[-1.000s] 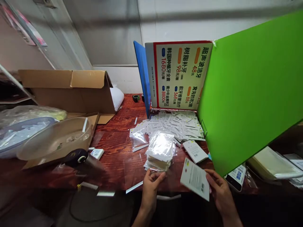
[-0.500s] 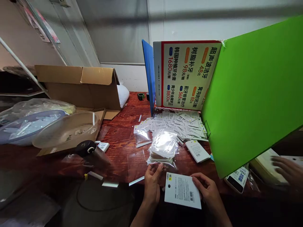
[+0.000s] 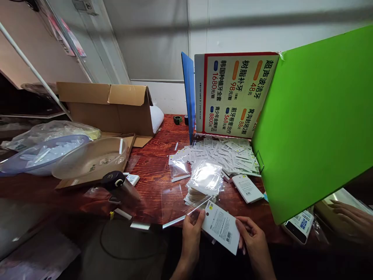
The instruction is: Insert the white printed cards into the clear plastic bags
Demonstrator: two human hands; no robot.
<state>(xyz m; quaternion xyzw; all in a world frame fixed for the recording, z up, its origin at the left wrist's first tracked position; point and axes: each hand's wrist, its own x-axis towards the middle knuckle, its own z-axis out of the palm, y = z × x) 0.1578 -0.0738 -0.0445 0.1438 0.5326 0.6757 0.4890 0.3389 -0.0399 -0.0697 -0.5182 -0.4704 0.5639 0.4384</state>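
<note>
A white printed card (image 3: 222, 228) with a yellow mark and a punched hole is tilted between my hands at the table's front edge. My right hand (image 3: 250, 231) grips its right edge between thumb and fingers. At its upper left corner, my left hand (image 3: 193, 223) pinches a clear plastic bag (image 3: 200, 205) that reaches up beside the card. Just beyond lies a stack of clear bags (image 3: 205, 177). Behind that, many white cards (image 3: 230, 153) are heaped in a loose pile. One more card pack (image 3: 247, 188) lies to the right.
Green board (image 3: 314, 116) and a printed panel (image 3: 233, 93) stand around the pile. Leftward are a cardboard box (image 3: 107, 112), a clear bowl (image 3: 90, 157), a blue bowl (image 3: 52, 155) and a black-topped bottle (image 3: 116, 181). Another person's hand (image 3: 352, 216) is at far right, near a phone (image 3: 300, 225).
My left hand has lifted a clear bag off the stack and now meets the card. The card has turned clockwise in my right hand. The view has shifted slightly left.
</note>
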